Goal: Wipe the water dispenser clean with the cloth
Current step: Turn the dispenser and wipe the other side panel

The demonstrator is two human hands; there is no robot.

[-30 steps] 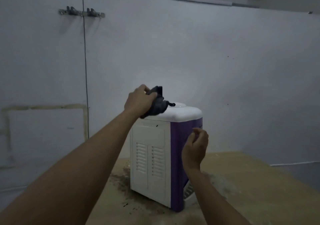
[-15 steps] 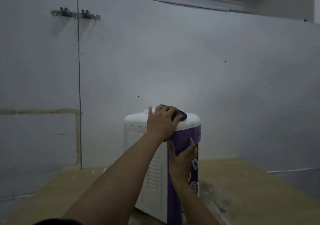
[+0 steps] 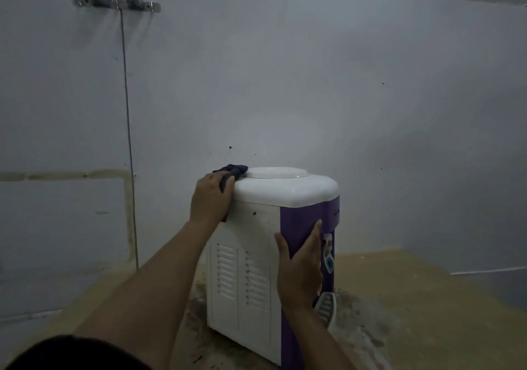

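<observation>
Left hand (image 3: 211,197) seemingly clenched; right hand (image 3: 301,267) flat, fingers extended.

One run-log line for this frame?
phase: wiping top | left hand: cloth on dispenser top's left edge | right hand: flat on purple side

I can read no text anywhere; the sticker (image 3: 328,252) on the water dispenser (image 3: 302,227) is too blurred.

There is one water dispenser (image 3: 273,227), one dark cloth (image 3: 232,171) and one wooden table (image 3: 413,298). Two bare hands show, a left hand (image 3: 211,198) and a right hand (image 3: 301,267). One metal hook rail (image 3: 117,1) on the wall carries two hooks. The dispenser's white side panel has two columns of vent slots.
</observation>
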